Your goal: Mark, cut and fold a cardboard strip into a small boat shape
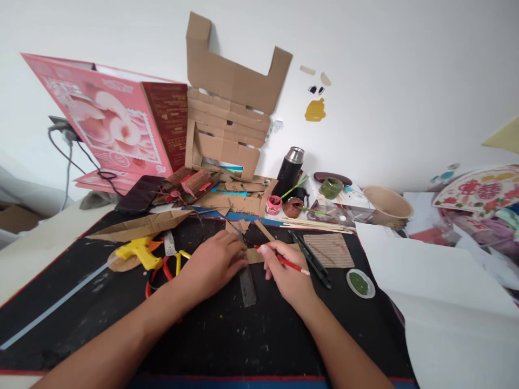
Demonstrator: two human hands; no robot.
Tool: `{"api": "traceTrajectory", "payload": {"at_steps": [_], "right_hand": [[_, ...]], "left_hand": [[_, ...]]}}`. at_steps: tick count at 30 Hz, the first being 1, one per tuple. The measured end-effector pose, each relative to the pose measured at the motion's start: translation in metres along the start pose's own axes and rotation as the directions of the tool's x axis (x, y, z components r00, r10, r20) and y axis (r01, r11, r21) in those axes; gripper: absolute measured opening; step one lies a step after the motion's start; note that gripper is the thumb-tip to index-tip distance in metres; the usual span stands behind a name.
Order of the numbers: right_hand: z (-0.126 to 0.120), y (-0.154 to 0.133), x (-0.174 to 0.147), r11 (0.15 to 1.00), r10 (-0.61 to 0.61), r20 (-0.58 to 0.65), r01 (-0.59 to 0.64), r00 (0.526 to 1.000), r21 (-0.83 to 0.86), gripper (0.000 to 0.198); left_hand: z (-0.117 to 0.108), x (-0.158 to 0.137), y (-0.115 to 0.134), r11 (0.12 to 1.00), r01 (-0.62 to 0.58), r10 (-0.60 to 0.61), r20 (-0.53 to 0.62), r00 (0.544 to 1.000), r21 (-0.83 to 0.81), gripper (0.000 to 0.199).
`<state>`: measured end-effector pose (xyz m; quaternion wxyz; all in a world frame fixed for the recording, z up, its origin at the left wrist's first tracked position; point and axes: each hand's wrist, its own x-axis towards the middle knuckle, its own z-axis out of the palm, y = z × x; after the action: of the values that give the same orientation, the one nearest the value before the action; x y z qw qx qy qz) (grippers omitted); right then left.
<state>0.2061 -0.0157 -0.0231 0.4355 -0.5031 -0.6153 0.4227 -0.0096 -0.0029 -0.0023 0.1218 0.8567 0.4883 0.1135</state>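
Notably, the relation to mind is a crossing: the 1 ruler [247, 286] lies between your 2 hands, its long axis running away from you with the far end leaning slightly left, while the 1 cardboard strip [255, 255] extends crosswise to the right of it. Your left hand [221, 262] is nearer the ruler, lying palm down with bent fingers on it; you cannot tell whether those fingers grip or merely press. Your right hand [294, 278] is closed around 1 red pencil [292, 265], nearer the strip, the pencil's tip directed left towards the ruler. Whether the strip's left end passes beneath the ruler is hard to tell. Around them on the black mat [219, 335], which covers much of the tabletop [28, 254], you have 1 yellow glue gun [140, 252] to the left, then 1 corrugated piece [343, 249] and 1 dish of green paint [360, 283] to the right. Farther back stand 3 jars, 1 pink [274, 205], 1 brown [293, 207] and 1 green [331, 187], plus 1 thermos [288, 170] and 1 bowl [388, 202].
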Motion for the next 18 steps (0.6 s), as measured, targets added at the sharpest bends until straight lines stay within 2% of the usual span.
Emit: {"api": "traceTrajectory", "payload": {"at_steps": [2,5,11,18], "right_hand": [[0.0,0.001,0.0,0.999,0.001,-0.005,0.0,1.0,0.041,0.034],[0.002,0.003,-0.001,0.996,0.004,0.008,-0.005,1.0,0.09,0.035],[0.008,0.01,-0.001,0.993,0.022,0.064,-0.029,0.998,0.111,0.037],[0.012,0.014,0.004,0.99,0.043,0.011,-0.044,0.999,0.131,0.043]], "left_hand": [[0.006,-0.002,-0.004,0.997,-0.075,0.075,-0.026,0.997,0.01,0.039],[0.013,-0.004,-0.01,0.999,-0.047,0.047,-0.008,0.999,0.026,0.065],[0.009,-0.004,-0.014,0.999,-0.032,0.032,0.074,0.997,0.001,0.063],[0.006,-0.004,-0.018,0.996,-0.083,0.086,0.107,0.99,-0.034,0.059]]}}
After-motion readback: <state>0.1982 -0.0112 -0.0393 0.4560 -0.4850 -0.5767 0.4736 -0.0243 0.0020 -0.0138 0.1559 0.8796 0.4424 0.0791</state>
